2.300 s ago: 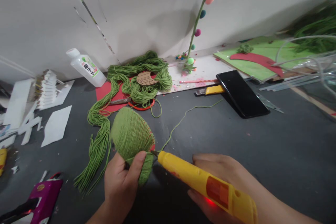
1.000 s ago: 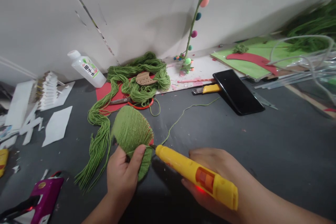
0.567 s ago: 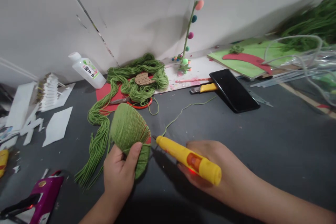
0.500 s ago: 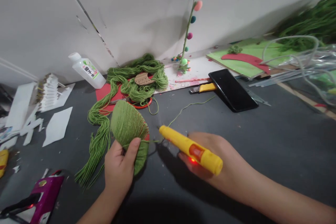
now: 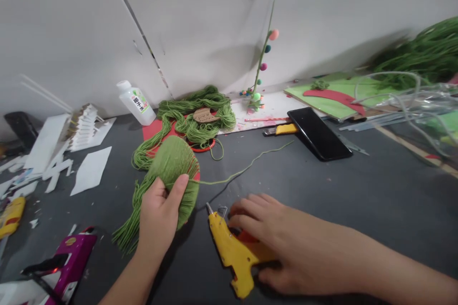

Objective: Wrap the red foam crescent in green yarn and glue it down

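My left hand [image 5: 161, 214] pinches a leaf-shaped piece [image 5: 173, 157] wrapped in green yarn, the thumb pressed on its face. A bit of red shows at the piece's right edge. From under the thumb a loose strand of green yarn [image 5: 232, 177] runs right across the table. Lying on its side on the tabletop is a yellow hot glue gun [image 5: 225, 240], nozzle pointing away and slightly left. My right hand [image 5: 286, 240] is around its handle, thumb on the near side and fingers on the far side. Part of the handle is hidden under the palm.
Behind the piece lie a green yarn skein [image 5: 209, 121] and red card [image 5: 152, 131]. A white bottle [image 5: 136, 103] stands left. A phone [image 5: 318, 133] rests over a yellow utility knife [image 5: 286, 128]. A purple power strip [image 5: 73, 259] and white scraps [image 5: 91, 170] are at the left.
The glue gun has moved from the yarn-wrapped piece's edge down onto the table and turned on its side. The strand now stretches free to the right. The view has shifted a little.
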The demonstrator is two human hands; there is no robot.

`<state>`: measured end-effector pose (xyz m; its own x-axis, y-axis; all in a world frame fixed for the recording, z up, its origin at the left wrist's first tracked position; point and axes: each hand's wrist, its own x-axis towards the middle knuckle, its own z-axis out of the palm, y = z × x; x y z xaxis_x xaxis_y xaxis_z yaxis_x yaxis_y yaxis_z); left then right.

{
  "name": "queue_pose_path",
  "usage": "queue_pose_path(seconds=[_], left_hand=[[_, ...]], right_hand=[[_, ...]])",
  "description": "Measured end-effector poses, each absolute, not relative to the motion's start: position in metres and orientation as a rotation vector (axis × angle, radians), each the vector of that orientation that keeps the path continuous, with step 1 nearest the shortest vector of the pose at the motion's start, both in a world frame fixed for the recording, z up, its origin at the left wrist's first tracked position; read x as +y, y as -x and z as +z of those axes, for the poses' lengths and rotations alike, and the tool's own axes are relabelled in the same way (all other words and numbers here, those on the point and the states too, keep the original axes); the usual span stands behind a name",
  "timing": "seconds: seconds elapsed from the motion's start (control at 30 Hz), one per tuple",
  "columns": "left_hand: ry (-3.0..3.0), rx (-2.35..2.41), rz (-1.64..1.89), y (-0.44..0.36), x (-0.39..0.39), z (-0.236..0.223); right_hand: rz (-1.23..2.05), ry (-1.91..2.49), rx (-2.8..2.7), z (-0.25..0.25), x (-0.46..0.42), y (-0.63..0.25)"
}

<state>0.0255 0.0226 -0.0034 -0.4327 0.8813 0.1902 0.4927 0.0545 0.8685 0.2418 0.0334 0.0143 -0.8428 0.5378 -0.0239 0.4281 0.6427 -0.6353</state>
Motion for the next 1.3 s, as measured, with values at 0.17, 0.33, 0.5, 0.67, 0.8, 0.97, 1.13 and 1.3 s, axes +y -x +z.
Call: queue_pose_path(seconds=[0.17, 0.33, 0.5, 0.67, 0.8, 0.97, 1.13, 1.3], left_hand=[[-1.305, 1.847, 1.364, -0.034, 0.013, 0.006], [-1.393, 1.801, 1.328, -0.033, 0.011, 0.009], [-1.370, 1.832, 1.303, -0.026, 0.012, 0.004], [-1.260, 1.811, 1.363, -0.034, 0.010, 0.005], [-1.117, 1.737, 1.429, -0.040, 0.011, 0.006], [-1.104, 1.701, 1.377, -0.035, 0.013, 0.001], [-0.984, 1.648, 1.367, -0.035, 0.011, -0.002], [-0.973, 1.601, 1.343, -0.035, 0.011, -0.005]], right_hand=[[1.191, 1.094, -2.022, 0.038, 0.048, -0.224], [1.592, 1.003, -1.798, 0.030, 0.059, -0.190], [1.557, 1.072, -1.812, 0.028, 0.064, -0.184], [1.660, 1.021, -1.695, 0.025, 0.066, -0.187], [1.767, 1.003, -1.637, 0.018, 0.065, -0.187], [1.898, 1.045, -1.508, 0.016, 0.065, -0.186], [2.077, 0.980, -1.326, 0.018, 0.066, -0.185], [2.290, 0.931, -1.123, 0.018, 0.066, -0.188]])
